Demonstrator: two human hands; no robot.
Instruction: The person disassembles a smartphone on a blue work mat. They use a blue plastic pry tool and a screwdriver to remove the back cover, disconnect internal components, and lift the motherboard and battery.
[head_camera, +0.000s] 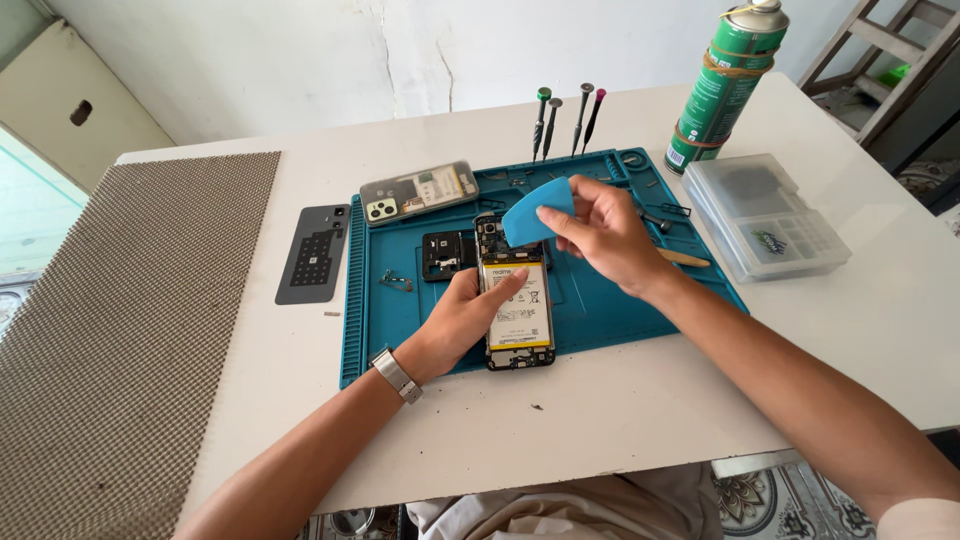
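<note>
Surface (640, 420): white, bearing a woven mat (120, 330) at left and a teal repair mat (600, 300) at centre.
Can (728, 80): green spray can upright at the far right, beside a clear parts box (770, 215).
Phone (517, 300): opened, battery exposed, lying on the repair mat near its front edge.
Left hand (462, 320): pressed flat on the phone, steadying it, grasping nothing.
Right hand (605, 232): pinching a blue pick (538, 212) over the phone's top end.
Risk: a hard pry could likely puncture the battery or slip onto the board.
Screwdrivers (565, 120): four stand upright behind.
</note>
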